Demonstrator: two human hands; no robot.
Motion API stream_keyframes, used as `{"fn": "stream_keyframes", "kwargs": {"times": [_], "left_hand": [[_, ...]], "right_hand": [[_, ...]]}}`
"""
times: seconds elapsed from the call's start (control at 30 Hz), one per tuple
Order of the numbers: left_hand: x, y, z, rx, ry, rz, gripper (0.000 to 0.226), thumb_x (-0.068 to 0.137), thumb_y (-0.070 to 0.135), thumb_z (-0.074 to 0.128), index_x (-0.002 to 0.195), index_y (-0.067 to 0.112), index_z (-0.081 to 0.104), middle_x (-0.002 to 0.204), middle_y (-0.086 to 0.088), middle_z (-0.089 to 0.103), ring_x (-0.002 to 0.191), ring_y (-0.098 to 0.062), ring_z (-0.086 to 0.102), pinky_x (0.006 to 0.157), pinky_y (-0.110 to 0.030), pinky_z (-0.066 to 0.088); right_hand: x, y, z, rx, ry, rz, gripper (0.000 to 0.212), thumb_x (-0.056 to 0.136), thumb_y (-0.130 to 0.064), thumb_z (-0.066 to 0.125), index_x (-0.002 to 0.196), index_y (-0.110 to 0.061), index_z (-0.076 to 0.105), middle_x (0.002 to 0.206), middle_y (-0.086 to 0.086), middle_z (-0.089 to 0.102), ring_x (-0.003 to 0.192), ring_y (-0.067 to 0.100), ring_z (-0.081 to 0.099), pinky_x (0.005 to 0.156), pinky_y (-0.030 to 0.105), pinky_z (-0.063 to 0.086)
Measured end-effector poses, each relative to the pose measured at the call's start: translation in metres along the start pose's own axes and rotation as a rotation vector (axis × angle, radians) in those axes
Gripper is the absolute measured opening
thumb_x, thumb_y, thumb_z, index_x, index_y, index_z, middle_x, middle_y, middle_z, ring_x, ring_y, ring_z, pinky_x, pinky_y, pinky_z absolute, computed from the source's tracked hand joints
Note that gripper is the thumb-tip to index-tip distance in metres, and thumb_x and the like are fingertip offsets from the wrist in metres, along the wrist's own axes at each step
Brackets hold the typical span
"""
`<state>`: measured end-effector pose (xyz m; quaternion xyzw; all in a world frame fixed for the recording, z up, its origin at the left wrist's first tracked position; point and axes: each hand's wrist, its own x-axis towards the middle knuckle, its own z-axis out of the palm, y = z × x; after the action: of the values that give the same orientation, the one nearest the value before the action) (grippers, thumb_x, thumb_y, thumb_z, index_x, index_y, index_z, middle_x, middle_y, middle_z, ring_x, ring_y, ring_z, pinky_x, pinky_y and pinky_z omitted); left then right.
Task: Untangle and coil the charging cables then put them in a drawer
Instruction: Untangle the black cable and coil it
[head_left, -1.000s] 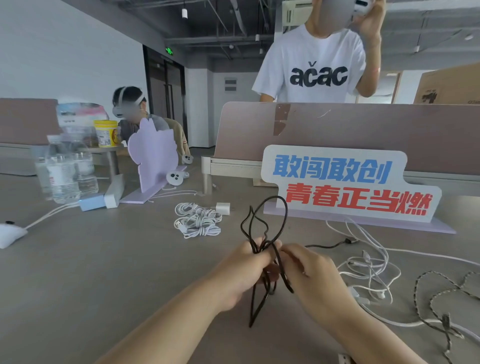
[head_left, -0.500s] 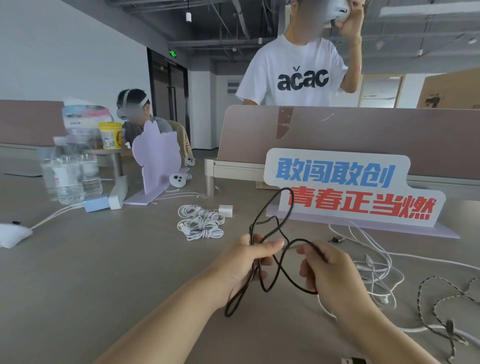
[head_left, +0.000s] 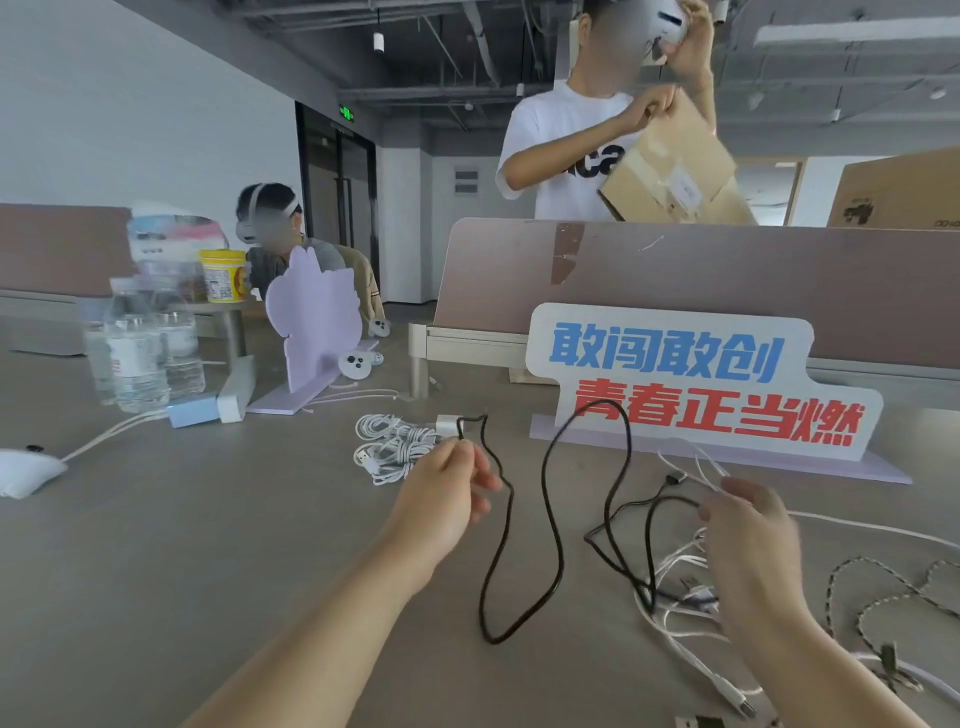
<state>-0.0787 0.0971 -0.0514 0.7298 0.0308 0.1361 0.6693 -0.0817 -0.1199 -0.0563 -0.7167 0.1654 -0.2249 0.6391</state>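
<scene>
Your hands have pulled apart over the wide grey table (head_left: 208, 545), so the thin black cable (head_left: 561, 558) hangs between them in loose loops, opening its tangle. Your left hand (head_left: 447, 499) pinches one end; your right hand (head_left: 748, 540) pinches the other stretch.

A grey table (head_left: 156, 571) spreads out in front of you in an open office. Across it stands a mauve desk divider (head_left: 727, 291), and a second divider (head_left: 57, 249) sits far to your left. The left wall (head_left: 130, 104) is plain white. Dark double doors (head_left: 337, 208) stand under a green exit sign (head_left: 346, 111). Above you the bare ceiling (head_left: 441, 52) shows exposed ducts and a small pendant lamp (head_left: 378, 40). A strip light (head_left: 852, 31) glows at upper right.
</scene>
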Motion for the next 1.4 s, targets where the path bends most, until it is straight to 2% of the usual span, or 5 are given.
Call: {"fn": "stream_keyframes", "kwargs": {"times": [0.37,0.8,1.17,1.3,1.4], "left_hand": [[-0.027,0.007,0.005,0.109,-0.549,0.257,0.039,0.09,0.039,0.049,0.055,0.027,0.062,0.046,0.008,0.034,0.044,-0.007,0.028,0.044,-0.017,0.023],[-0.008,0.004,0.001,-0.061,0.095,0.276,0.038,0.102,0.031,0.033,0.082,0.013,0.06,0.051,0.011,0.033,0.041,-0.005,0.026,0.045,-0.019,0.024],[-0.003,0.01,-0.009,-0.217,0.146,0.184,0.029,0.099,0.033,0.045,0.096,0.018,0.07,0.046,0.011,0.023,0.04,-0.008,0.018,0.039,-0.017,0.019],[-0.007,0.011,-0.008,-0.106,0.041,0.245,0.028,0.098,0.029,0.046,0.089,0.025,0.072,0.046,0.01,0.026,0.041,-0.009,0.022,0.043,-0.02,0.019],[-0.011,0.015,-0.006,-0.167,0.002,0.223,0.031,0.098,0.03,0.048,0.081,0.025,0.073,0.048,0.004,0.023,0.042,-0.011,0.021,0.045,-0.022,0.017]], "right_hand": [[-0.053,-0.023,0.01,-0.205,-0.297,-1.051,0.07,0.071,0.0,0.048,0.136,-0.025,0.043,0.139,-0.014,0.041,0.134,-0.005,0.029,0.107,0.008,0.021],[-0.039,-0.005,0.019,-0.38,-0.311,-0.899,0.015,0.085,-0.019,0.066,0.096,-0.027,0.072,0.069,-0.006,0.064,0.068,0.011,0.058,0.064,0.026,0.049],[-0.038,-0.028,0.035,-1.208,-0.423,-0.394,0.042,0.085,-0.012,0.047,0.127,-0.016,0.046,0.12,0.005,0.052,0.112,0.025,0.05,0.087,0.03,0.038],[-0.034,-0.042,0.053,-0.9,-0.481,-0.511,0.093,0.085,-0.023,0.061,0.148,-0.021,-0.008,0.154,0.007,0.009,0.143,0.028,0.008,0.115,0.038,0.018],[-0.037,-0.045,0.057,-0.484,-0.581,-0.661,0.066,0.088,-0.032,0.059,0.144,-0.032,0.025,0.136,-0.024,0.036,0.133,0.001,0.028,0.113,0.029,0.023]]}}
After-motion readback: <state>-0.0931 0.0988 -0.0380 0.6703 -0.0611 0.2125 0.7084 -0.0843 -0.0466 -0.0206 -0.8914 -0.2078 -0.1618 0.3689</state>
